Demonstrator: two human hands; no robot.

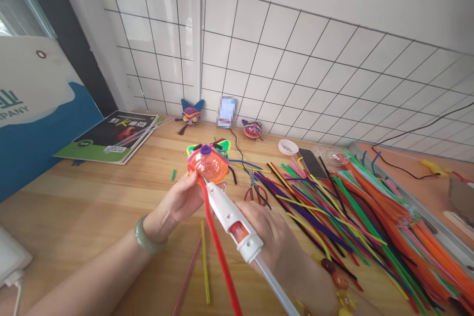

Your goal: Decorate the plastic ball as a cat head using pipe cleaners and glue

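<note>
In the middle of the view, my left hand (pixel 187 195) grips a cat-face craft (pixel 208 165) made of a clear dome edged with orange, pink and green pipe cleaners, with a purple nose. A long red pipe cleaner (pixel 218 237) hangs from its lower edge toward me. My right hand (pixel 272 227) is wrapped round a white hot glue gun (pixel 231 217), a clear glue stick (pixel 276 284) sticking out of its back. The gun's nozzle is at the craft's lower rim, where the red pipe cleaner starts; I cannot tell whether glue is flowing.
Loose pipe cleaners (pixel 314 207) cover the right side. Red-handled pliers (pixel 255 192) lie beside my right hand. Two finished-looking craft faces, one blue-eared (pixel 191 112) and one striped (pixel 253 130), stand by the wall near a propped phone (pixel 226 112). A small white bowl (pixel 288 147) and magazine (pixel 111 136) lie farther out.
</note>
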